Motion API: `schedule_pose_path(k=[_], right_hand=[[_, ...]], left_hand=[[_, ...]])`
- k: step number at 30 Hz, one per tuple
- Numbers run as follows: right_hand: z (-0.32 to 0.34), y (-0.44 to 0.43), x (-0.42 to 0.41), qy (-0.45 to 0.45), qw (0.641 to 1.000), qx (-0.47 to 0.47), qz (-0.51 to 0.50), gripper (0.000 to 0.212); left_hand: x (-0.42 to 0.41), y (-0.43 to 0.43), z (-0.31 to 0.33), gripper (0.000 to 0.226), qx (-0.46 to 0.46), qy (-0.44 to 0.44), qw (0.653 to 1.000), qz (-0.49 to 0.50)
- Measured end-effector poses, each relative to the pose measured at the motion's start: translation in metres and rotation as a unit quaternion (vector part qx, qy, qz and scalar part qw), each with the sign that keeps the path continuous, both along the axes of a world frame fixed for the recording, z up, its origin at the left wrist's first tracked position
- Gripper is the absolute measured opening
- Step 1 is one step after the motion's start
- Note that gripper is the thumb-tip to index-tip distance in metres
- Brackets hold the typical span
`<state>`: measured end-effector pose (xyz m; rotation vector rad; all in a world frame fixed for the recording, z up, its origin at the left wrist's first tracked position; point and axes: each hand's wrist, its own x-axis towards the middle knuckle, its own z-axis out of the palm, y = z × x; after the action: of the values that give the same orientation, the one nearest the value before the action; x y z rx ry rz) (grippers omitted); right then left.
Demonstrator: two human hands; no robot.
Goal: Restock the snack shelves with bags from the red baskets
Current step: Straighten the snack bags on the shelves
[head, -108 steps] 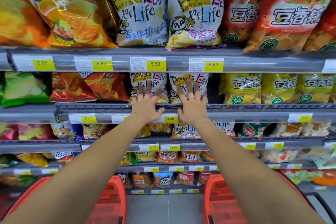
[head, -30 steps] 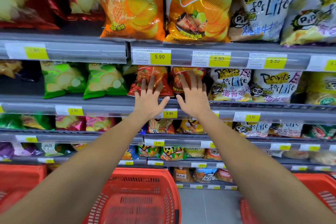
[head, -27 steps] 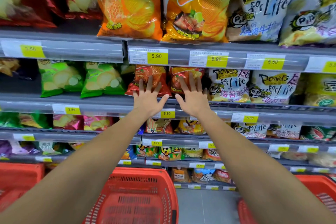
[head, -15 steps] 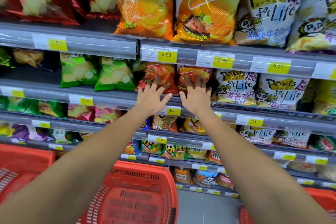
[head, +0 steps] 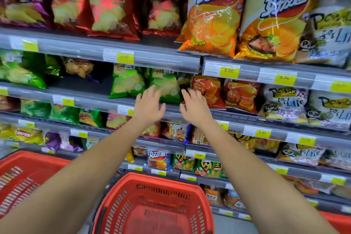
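Observation:
Both my arms reach out toward the second shelf [head: 95, 100]. My left hand [head: 149, 107] is spread with straight fingers in front of a green chip bag [head: 165, 83] and holds nothing. My right hand [head: 195, 107] is spread the same way just left of a red chip bag [head: 208, 89], also holding nothing. Whether the fingertips touch the bags I cannot tell. A red basket [head: 152, 203] stands below my arms with nothing visible inside. A second red basket [head: 20, 175] sits at the lower left.
Grey shelves carry rows of chip bags with yellow price tags. Big orange bags [head: 212, 19] and dark red bags [head: 110, 5] fill the top shelf. A dark gap [head: 81, 85] lies between the green bags on the second shelf. A third red basket's edge [head: 338, 222] shows at lower right.
The view has swung left along the shelves. Both hands moved left from the red bags toward the green bags, still spread and holding nothing.

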<state>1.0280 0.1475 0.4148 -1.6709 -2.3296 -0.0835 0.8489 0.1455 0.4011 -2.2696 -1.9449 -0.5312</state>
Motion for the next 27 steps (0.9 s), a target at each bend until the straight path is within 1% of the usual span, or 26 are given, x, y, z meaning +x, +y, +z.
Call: schedule_pose_path(k=[4, 8, 10, 12, 14, 16, 18, 20, 22, 23, 25, 27], right_hand=[[-0.006, 0.007, -0.057, 0.009, 1.0, -0.014, -0.015, 0.058], [-0.01, 0.018, -0.106, 0.014, 0.997, -0.022, -0.069, 0.063], [-0.013, 0.025, -0.123, 0.011, 0.995, -0.022, -0.096, 0.065], [-0.02, 0.029, -0.132, 0.006, 0.992, -0.026, -0.125, 0.065], [-0.027, 0.032, -0.139, 0.001, 0.988, -0.038, -0.148, 0.063], [-0.033, 0.033, -0.143, 0.0, 0.985, -0.049, -0.166, 0.062], [-0.037, 0.035, -0.147, -0.005, 0.982, -0.053, -0.182, 0.06], [-0.04, 0.039, -0.153, -0.005, 0.98, -0.037, -0.195, 0.06], [-0.041, 0.042, -0.159, -0.001, 0.981, -0.01, -0.196, 0.067], [-0.042, 0.044, -0.161, -0.002, 0.981, -0.006, -0.194, 0.07], [-0.043, 0.048, -0.162, -0.014, 0.98, -0.013, -0.197, 0.07], [-0.043, 0.051, -0.162, -0.017, 0.978, -0.013, -0.208, 0.069]], left_hand=[[-0.058, 0.012, -0.003, 0.066, -0.013, -0.017, 1.0, 0.013], [-0.102, 0.033, -0.011, 0.07, -0.028, -0.054, 0.997, 0.049], [-0.117, 0.047, -0.015, 0.077, -0.029, -0.095, 0.993, 0.071], [-0.13, 0.063, -0.018, 0.09, -0.029, -0.155, 0.983, 0.092], [-0.146, 0.079, -0.022, 0.102, -0.052, -0.205, 0.972, 0.1], [-0.162, 0.097, -0.029, 0.107, -0.115, -0.241, 0.96, 0.089], [-0.177, 0.111, -0.037, 0.103, -0.191, -0.263, 0.943, 0.069], [-0.185, 0.12, -0.043, 0.103, -0.214, -0.282, 0.933, 0.057], [-0.188, 0.124, -0.043, 0.108, -0.212, -0.295, 0.931, 0.038], [-0.188, 0.126, -0.041, 0.106, -0.192, -0.324, 0.926, 0.014], [-0.189, 0.128, -0.038, 0.108, -0.144, -0.404, 0.902, -0.041], [-0.192, 0.13, -0.035, 0.106, -0.133, -0.436, 0.887, -0.068]])
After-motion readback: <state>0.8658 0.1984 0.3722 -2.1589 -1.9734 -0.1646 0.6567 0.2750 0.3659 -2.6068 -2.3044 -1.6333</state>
